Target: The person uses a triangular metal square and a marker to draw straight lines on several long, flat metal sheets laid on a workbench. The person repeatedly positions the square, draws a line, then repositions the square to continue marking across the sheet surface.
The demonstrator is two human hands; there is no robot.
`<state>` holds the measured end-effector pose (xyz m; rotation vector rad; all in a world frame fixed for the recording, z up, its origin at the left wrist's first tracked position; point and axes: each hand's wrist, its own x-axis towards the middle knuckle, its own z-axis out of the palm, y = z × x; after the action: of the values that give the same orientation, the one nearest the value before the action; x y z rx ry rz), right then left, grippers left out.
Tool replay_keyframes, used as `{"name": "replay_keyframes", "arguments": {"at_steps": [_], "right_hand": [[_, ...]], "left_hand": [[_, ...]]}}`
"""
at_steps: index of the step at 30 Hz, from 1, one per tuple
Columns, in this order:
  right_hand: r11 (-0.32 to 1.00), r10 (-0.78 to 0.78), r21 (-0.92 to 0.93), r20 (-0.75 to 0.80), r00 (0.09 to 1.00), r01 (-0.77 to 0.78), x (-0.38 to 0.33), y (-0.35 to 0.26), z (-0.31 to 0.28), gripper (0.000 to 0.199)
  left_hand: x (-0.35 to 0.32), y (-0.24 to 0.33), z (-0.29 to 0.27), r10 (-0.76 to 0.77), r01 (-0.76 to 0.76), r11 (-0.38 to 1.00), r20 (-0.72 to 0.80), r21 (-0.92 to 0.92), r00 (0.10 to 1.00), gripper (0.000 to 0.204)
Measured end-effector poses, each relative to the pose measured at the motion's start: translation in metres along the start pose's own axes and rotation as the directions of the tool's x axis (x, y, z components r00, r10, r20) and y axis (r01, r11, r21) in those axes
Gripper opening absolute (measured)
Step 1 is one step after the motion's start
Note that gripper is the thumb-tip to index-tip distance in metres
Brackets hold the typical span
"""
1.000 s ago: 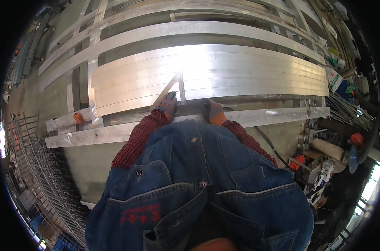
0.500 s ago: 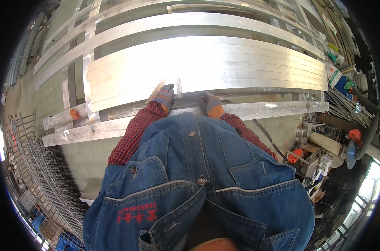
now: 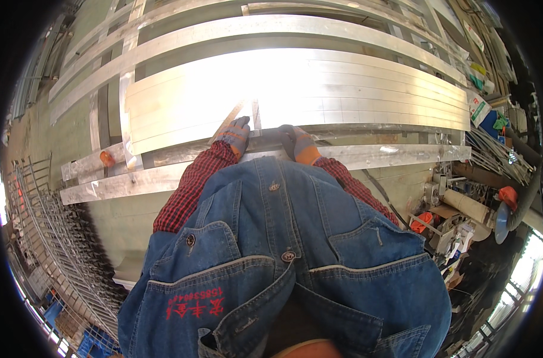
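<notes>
A long bright metal sheet, scored with fine lines and washed out by glare on its left half, lies across the metal frame in front of me. At its near edge my left hand, in a grey and orange glove, is curled over the base of what looks like a triangular set square, whose sides show beyond the fingers. Just to the right, my right hand, gloved alike, is bent with its fingers at the sheet's edge. Whatever those fingers hold, if anything, is hidden.
Frame bars run between me and the sheet; an orange object sits on their left part. Wire racks stand at left. Thin rods, a cardboard tube and mixed scrap crowd the right. A dark cable hangs near my right arm.
My right hand has shifted slightly left and up, its fingers now nearer the left hand at the sheet's edge. The left hand has moved very little.
</notes>
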<state>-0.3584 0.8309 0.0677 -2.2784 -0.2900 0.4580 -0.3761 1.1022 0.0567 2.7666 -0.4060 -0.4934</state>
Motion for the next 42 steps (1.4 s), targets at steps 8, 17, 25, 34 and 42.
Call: {"name": "replay_keyframes", "arguments": {"at_steps": [8,17,25,34,42], "right_hand": [[0.994,-0.078,-0.078,0.005,0.997,0.078,0.004,-0.014,-0.005,0.029],[0.905,-0.259,-0.32,0.103,0.96,0.279,0.043,-0.029,0.002,0.046],[0.83,-0.288,-0.462,0.127,0.949,0.313,0.067,-0.039,0.011,0.05],[0.813,-0.203,-0.52,0.17,0.964,0.262,0.078,-0.041,0.019,0.057],[0.824,-0.197,-0.507,0.162,0.967,0.252,0.076,-0.041,0.023,0.056]], "left_hand": [[0.003,0.0,0.002,-0.011,0.011,1.0,0.023,0.002,1.0,0.036],[0.001,-0.005,0.008,0.019,-0.019,1.0,-0.033,-0.003,0.999,0.036],[0.002,-0.004,0.003,0.023,-0.023,0.999,-0.007,-0.023,1.0,0.036],[0.002,-0.003,-0.003,0.023,-0.023,1.0,0.043,-0.003,0.999,0.034],[0.004,-0.001,-0.008,0.008,-0.008,1.0,0.096,0.008,0.995,0.037]]}}
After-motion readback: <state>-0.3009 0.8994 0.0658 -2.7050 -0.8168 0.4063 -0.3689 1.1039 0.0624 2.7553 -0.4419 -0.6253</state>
